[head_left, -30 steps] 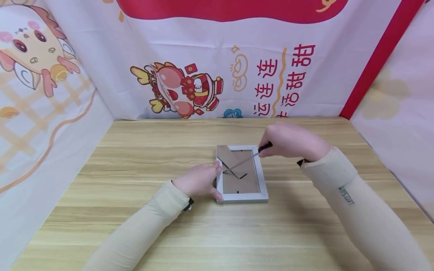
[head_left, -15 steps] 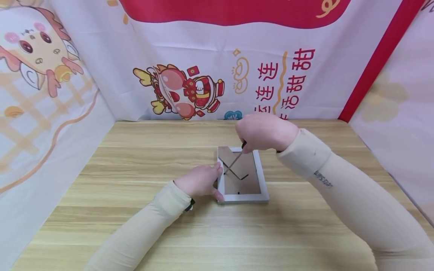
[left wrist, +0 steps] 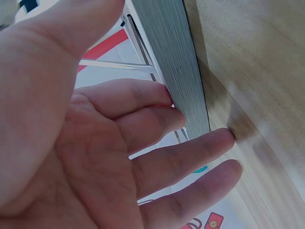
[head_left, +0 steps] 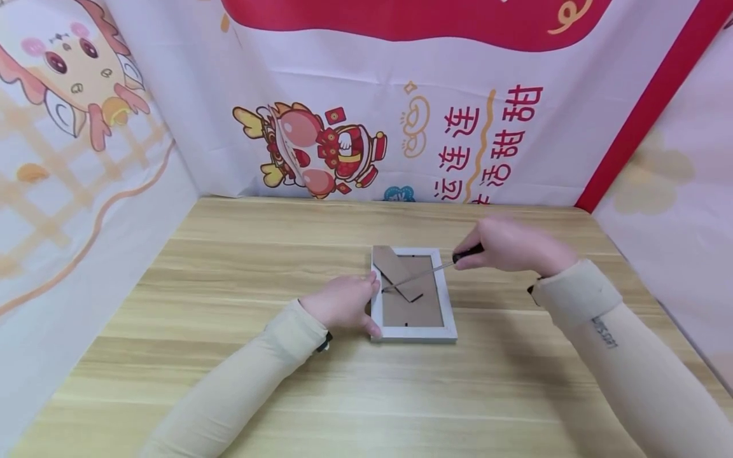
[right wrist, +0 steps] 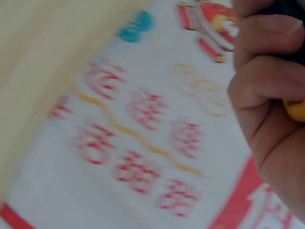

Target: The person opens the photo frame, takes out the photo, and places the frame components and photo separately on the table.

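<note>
Beige sleeves [head_left: 235, 388], wide cuffs [head_left: 293, 332]; dark lettering [head_left: 604, 333] on right; black wrist pieces [head_left: 324, 342].

Red "运连连" [head_left: 453, 158] and "活甜甜" [head_left: 508, 145] on the backdrop [head_left: 343, 70], illegible lettering [head_left: 605, 333] on the right sleeve [head_left: 647, 381]

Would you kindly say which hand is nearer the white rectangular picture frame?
The left hand touches the frame at its left side; the right hand is off its right side, holding a black-handled metal screwdriver.

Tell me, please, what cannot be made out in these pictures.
Front of the picture frame, head view: hidden beneath its back.
Tip of the screwdriver, head view: shape too small to tell.
Its handle, right wrist view: mostly covered by the right hand, cut off by the edge.
Wall writing, right wrist view: blurred.
</note>
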Tool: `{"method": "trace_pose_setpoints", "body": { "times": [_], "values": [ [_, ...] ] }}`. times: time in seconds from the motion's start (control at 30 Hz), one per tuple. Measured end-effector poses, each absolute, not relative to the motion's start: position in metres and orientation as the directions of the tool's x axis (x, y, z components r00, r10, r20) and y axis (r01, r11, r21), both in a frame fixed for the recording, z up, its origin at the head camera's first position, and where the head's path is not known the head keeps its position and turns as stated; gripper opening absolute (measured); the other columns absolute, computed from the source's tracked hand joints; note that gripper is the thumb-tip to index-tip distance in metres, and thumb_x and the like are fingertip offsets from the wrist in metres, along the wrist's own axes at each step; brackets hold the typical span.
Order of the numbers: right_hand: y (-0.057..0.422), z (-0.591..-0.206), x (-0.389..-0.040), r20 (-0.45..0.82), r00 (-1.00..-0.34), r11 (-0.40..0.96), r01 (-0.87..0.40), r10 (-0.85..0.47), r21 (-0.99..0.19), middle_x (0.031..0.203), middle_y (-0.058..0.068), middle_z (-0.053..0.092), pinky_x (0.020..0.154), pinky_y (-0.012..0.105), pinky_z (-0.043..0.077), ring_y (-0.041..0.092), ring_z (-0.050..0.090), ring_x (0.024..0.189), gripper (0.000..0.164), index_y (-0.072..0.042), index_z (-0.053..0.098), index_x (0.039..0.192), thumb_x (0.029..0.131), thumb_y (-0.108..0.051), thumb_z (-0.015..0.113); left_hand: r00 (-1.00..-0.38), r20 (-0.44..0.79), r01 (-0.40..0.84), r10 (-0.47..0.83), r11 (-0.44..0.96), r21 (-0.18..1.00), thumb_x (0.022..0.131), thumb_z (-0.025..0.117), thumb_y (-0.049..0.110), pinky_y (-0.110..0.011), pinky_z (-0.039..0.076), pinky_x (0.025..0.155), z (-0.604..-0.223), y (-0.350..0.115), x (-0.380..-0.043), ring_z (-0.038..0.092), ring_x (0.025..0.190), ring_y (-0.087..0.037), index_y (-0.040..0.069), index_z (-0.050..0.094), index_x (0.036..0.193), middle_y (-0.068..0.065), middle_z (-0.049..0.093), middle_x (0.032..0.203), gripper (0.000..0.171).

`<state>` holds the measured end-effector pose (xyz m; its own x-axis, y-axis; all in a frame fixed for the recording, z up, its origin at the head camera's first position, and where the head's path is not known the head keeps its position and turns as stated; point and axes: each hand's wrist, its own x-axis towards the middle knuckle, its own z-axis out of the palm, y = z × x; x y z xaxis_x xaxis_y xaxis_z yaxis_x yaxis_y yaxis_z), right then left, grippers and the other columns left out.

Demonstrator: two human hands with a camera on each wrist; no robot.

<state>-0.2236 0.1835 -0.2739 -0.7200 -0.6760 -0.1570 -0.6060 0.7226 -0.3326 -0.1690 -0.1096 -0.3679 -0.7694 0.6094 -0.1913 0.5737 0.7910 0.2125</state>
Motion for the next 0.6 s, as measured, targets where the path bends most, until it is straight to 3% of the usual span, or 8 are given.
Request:
{"method": "trace_pose_setpoints", "body": {
  "times": [0.23, 0.43, 0.6],
  "values": [
    [0.2, -0.294, -0.232, -0.181, -0.749, 0.737, -0.523, -0.638, -0.428, 0.1, -0.001, 0.075, 0.083, 0.04, 0.057, 0.012, 0.069, 0.094, 0.037, -0.011, 0.078, 0.109, 0.082, -0.035, 0.08, -0.768, -0.19, 0.577, 0.611, 0.79, 0.207, 0.073, 0.084, 0.053, -0.038, 0.043, 0.105, -0.366, -0.109, -0.17, 0.053, 0.127, -0.03, -0.004, 0.052, 0.14, -0.026, 0.039, 0.15, 0.094],
    [0.171, -0.263, -0.231, -0.21, -0.679, 0.701, -0.614, -0.704, -0.363, 0.089, -0.004, 0.074, 0.073, 0.034, 0.059, 0.008, 0.069, 0.078, 0.02, -0.013, 0.081, 0.1, 0.085, -0.025, 0.08, -0.766, -0.191, 0.58, 0.613, 0.788, 0.207, 0.073, 0.083, 0.054, -0.039, 0.042, 0.106, -0.367, -0.11, -0.172, 0.051, 0.128, -0.032, -0.004, 0.051, 0.14, -0.026, 0.039, 0.15, 0.095],
    [0.129, -0.226, -0.223, -0.298, -0.687, 0.746, -0.643, -0.663, -0.176, 0.07, -0.007, 0.069, 0.055, 0.026, 0.048, 0.006, 0.054, 0.058, 0.008, -0.018, 0.082, 0.081, 0.086, -0.024, 0.079, -0.765, -0.179, 0.589, 0.619, 0.784, 0.197, 0.071, 0.083, 0.056, -0.038, 0.046, 0.102, -0.37, -0.109, -0.174, 0.056, 0.122, -0.029, -0.003, 0.054, 0.138, -0.026, 0.041, 0.149, 0.093]
  ]
}}
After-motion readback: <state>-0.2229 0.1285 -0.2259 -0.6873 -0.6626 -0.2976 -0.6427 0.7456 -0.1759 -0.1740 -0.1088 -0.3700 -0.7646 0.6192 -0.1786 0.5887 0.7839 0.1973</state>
